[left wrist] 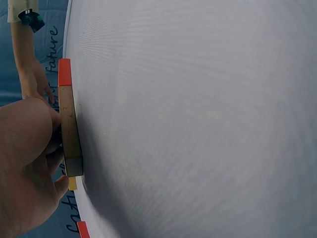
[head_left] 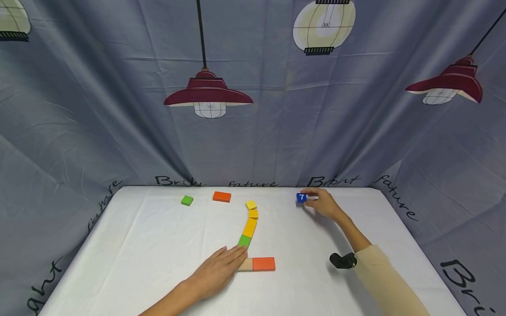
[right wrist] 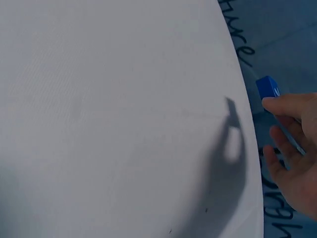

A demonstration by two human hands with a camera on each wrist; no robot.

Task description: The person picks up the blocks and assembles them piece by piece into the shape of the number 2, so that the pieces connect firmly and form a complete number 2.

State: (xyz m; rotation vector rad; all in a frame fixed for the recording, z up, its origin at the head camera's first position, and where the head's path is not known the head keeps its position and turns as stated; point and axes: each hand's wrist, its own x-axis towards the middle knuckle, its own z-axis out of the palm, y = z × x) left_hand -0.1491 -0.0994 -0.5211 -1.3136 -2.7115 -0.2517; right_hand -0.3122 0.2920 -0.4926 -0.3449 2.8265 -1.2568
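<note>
At the back right of the table, my right hand [head_left: 325, 203] pinches a small blue block [head_left: 301, 198] marked with a white 7. A thin pale stick-like part runs back from it under the fingers; the right wrist view shows the blue block [right wrist: 267, 87] between thumb and fingers, above the cloth. My left hand [head_left: 219, 269] lies with straight fingers over a plain wooden block [head_left: 247, 265], partly hiding it. Touching that block's right end is an orange-red block [head_left: 264, 264]. From the left fingertips a green block [head_left: 244, 241] leads into a curved row of yellow blocks [head_left: 250, 228].
A loose green block [head_left: 187, 200] and an orange block [head_left: 222, 196] lie at the back left. White cloth [head_left: 138, 245] covers the table. A grey printed curtain [head_left: 269, 145] stands behind and at both sides. A black device [head_left: 343, 260] sits at the right cuff.
</note>
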